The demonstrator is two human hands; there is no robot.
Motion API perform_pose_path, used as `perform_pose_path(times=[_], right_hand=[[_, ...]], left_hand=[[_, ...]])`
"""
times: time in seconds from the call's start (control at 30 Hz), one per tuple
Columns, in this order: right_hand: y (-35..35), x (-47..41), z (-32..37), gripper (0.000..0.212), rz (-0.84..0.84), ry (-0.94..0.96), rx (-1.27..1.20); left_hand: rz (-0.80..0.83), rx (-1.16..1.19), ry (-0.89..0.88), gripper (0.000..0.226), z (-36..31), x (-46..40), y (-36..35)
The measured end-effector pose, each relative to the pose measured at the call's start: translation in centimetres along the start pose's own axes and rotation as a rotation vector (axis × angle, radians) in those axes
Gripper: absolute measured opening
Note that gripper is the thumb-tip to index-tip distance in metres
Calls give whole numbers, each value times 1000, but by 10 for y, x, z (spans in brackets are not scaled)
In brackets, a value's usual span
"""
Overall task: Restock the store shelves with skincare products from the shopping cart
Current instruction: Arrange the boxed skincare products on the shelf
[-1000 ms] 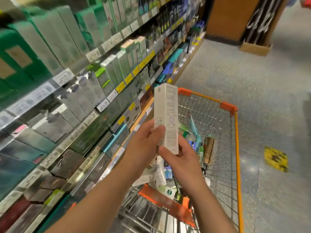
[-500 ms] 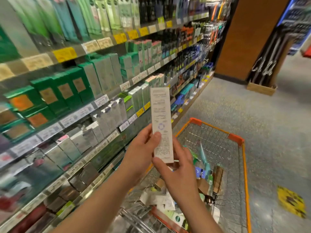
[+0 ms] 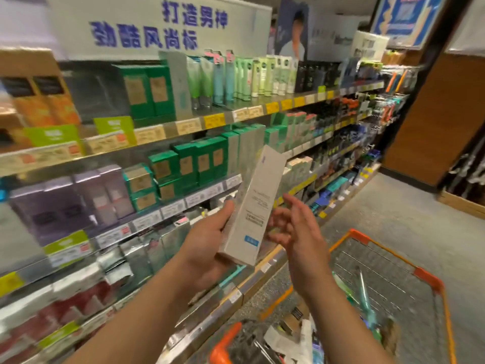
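My left hand (image 3: 207, 243) grips a tall pale grey skincare box (image 3: 253, 206) by its lower part, tilted to the right, in front of the middle shelves. My right hand (image 3: 296, 227) hovers just right of the box with its fingers spread and loosely bent, off the box. The orange-rimmed wire shopping cart (image 3: 430, 282) stands at the lower right with several tubes and boxes (image 3: 301, 334) in its near end. The store shelves (image 3: 168, 132) run along the left, filled with green, purple and silver boxes.
A white sign with blue characters (image 3: 157, 24) tops the shelving. A brown wooden wall panel (image 3: 430, 122) and a low cardboard display (image 3: 462, 203) stand at the far right. Grey speckled floor (image 3: 393, 214) lies beyond the cart.
My view has risen toward the upper shelves. The box has tilted to the right, and my right hand has let go of it and opened beside it.
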State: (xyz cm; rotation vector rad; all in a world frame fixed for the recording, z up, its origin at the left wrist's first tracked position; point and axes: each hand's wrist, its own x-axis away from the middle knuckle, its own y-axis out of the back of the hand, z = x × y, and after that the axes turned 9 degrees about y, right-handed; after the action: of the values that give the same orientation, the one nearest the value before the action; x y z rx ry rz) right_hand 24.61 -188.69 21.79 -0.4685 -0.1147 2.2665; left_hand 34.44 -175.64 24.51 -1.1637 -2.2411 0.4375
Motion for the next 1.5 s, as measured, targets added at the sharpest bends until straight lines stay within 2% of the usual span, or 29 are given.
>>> perform_pose_path(times=[0.17, 0.33, 0.4, 0.5, 0.57, 0.63, 0.73, 0.77, 0.87, 0.97, 1.0, 1.1, 1.2, 1.3, 1.4, 1.5], right_hand=[[-56, -21, 10, 60, 154, -51, -83], [-103, -30, 18, 54, 253, -32, -94], [-120, -28, 14, 45, 243, -21, -89], [-147, -19, 5, 19, 187, -54, -167], [-165, -10, 1, 17, 151, -90, -264], [-184, 1, -2, 22, 126, -118, -329], [-215, 22, -3, 62, 98, -169, -419], [-224, 30, -5, 67, 100, -187, -446], [-253, 51, -10, 57, 134, -231, -517], [-279, 72, -11, 60, 167, -245, -551], [-287, 78, -12, 64, 174, -254, -543], [-306, 90, -18, 78, 218, -260, -444], [-319, 96, -22, 71, 296, -230, -323], [-331, 96, -21, 71, 395, -153, -187], [-346, 88, -20, 76, 459, -113, -106], [-363, 78, -20, 93, 511, -93, -55]], left_hand=[[62, 42, -14, 52, -18, 30, 42], [84, 72, 29, 52, -31, 56, 72], [46, 88, 15, 51, -39, 68, 79], [17, 166, 4, 56, -56, 90, 92], [-12, 234, -26, 63, -65, 106, 105], [-59, 309, -74, 63, -74, 121, 118], [-178, 345, -194, 58, -85, 144, 142], [-223, 339, -243, 58, -89, 151, 149], [-321, 327, -377, 65, -98, 175, 166], [-307, 374, -486, 80, -105, 198, 182], [-302, 363, -524, 75, -107, 205, 187], [-375, 232, -587, 39, -115, 222, 197], [-521, -9, -630, 16, -120, 229, 205], [-690, -227, -669, 13, -127, 229, 213], [-764, -357, -661, 12, -134, 227, 220], [-818, -460, -612, 6, -140, 220, 228]])
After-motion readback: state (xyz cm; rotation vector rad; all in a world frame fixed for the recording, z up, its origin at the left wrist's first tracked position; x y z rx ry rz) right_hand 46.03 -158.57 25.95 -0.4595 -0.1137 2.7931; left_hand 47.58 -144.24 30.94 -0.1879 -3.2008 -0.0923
